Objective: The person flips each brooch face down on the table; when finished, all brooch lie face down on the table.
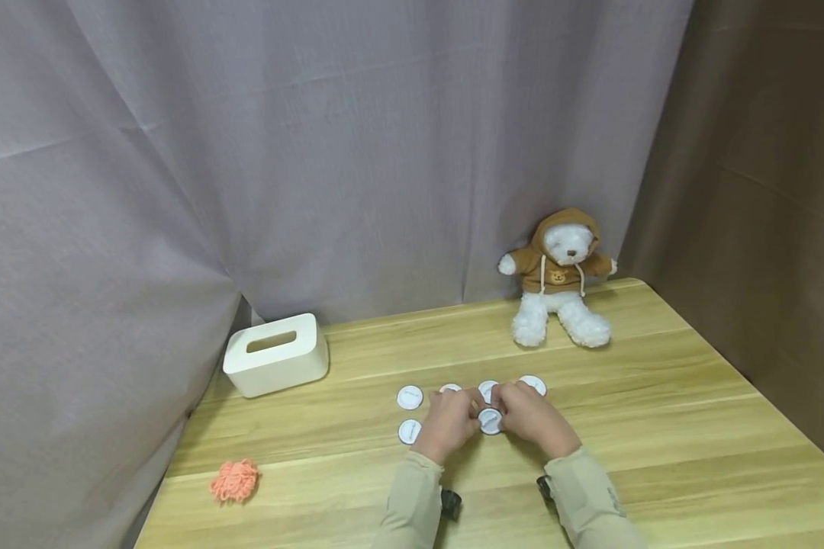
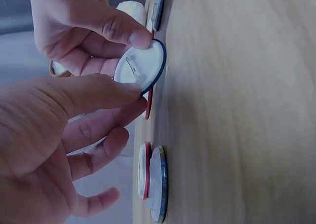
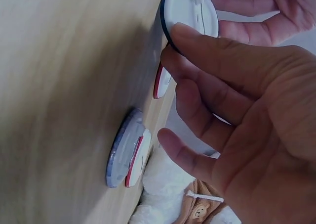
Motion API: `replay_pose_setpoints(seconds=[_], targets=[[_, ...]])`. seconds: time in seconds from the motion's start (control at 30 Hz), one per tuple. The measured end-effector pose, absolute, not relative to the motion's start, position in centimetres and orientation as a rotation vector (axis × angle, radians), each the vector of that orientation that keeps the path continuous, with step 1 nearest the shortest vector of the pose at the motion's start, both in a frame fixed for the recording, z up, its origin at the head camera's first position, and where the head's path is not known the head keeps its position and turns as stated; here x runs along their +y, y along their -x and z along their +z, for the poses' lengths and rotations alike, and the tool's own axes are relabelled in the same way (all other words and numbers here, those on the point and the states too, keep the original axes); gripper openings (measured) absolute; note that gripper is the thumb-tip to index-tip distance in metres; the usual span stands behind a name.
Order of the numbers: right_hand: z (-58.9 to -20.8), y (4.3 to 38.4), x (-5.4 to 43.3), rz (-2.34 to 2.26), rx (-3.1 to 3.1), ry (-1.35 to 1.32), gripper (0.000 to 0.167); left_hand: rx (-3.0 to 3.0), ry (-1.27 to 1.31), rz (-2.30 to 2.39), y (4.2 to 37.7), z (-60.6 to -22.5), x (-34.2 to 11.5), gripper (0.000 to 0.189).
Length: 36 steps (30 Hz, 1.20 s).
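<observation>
Between my two hands is a round pin-back button badge [image 1: 490, 421], its white back with the metal pin facing up. My left hand [image 1: 449, 424] pinches one edge of it between thumb and forefinger. The opposite edge is pinched by my right hand [image 1: 530, 417]. In the left wrist view the held badge [image 2: 143, 63] is tilted, dark-rimmed and raised off the table. Several more badges lie pin side up around the hands, among them one at the far left [image 1: 410, 397], one nearer me [image 1: 409, 431] and one at the far right [image 1: 534, 384]. Others are partly hidden by the fingers.
A white tissue box [image 1: 275, 358] stands at the table's back left. Nearer me on the left lies a bundle of coral yarn [image 1: 234, 481]. A white teddy bear in a brown hoodie [image 1: 558, 278] sits at the back right, against the grey curtain [image 1: 357, 168].
</observation>
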State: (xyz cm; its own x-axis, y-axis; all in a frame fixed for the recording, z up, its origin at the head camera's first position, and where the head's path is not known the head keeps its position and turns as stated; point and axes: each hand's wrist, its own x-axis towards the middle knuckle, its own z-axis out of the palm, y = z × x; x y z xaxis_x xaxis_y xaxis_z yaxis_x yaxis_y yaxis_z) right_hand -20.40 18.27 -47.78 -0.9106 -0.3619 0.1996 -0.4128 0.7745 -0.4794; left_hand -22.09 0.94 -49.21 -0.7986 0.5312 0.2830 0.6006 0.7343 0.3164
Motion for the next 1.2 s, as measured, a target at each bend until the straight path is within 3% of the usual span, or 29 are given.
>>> replay_pose_setpoints(seconds=[0.33,0.97,1.2], targets=[[-47.6,19.9,17.5,0.785,-2.932,-0.551,0.027,-2.857,0.859,-0.569,21.5,-49.4,0.9,0.029],[-47.5,19.6,17.3,0.713,-2.911,-0.638,0.027,-2.886,0.914,-0.548,21.4,-49.7,0.8,0.02],[-47.3,20.2,17.9,0.73,-2.961,-0.571,0.016,-2.9,0.912,-0.641,21.8,-49.1,-0.2,0.005]])
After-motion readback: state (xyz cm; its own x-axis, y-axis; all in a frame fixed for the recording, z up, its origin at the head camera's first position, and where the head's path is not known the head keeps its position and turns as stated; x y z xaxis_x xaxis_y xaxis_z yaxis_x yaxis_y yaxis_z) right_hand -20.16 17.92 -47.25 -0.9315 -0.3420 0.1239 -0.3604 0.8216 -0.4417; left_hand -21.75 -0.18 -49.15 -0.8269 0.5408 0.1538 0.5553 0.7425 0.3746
